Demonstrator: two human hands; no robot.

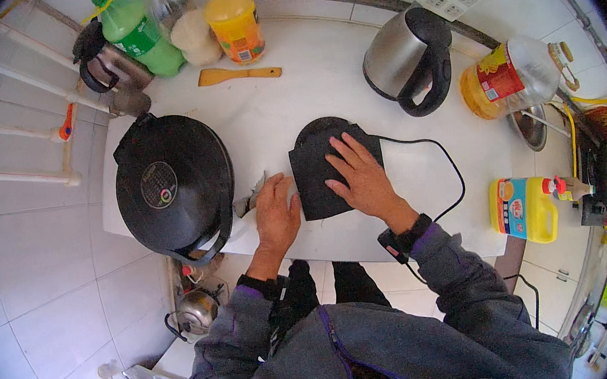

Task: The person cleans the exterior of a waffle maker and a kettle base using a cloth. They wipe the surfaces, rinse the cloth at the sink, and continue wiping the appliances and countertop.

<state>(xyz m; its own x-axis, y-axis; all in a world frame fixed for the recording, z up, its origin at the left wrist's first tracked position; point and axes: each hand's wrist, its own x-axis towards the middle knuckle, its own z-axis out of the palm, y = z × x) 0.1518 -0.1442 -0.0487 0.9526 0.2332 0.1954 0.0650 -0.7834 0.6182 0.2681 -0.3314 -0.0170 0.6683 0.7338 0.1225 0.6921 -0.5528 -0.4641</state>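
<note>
A square black cloth (312,188) lies flat on the white countertop, partly over a round black base (324,124) that looks like a kettle's power base. From the base's right side runs a black cord (438,143). My right hand (363,181) rests on the cloth with fingers spread and grips nothing. Just left of the cloth, my left hand (277,213) is at the countertop, fingers slightly apart, with nothing visible in it. A crumpled grey scrap (245,204) lies beside that hand, partly hidden by it. A black electric baking pan (186,170) stands closed further left.
A steel electric kettle (395,56) stands at the back right, near an oil bottle (513,78). A wooden spatula (239,74) lies before a green bottle (140,38) and an orange-labelled bottle (237,31). A yellow jug (539,210) is at the right.
</note>
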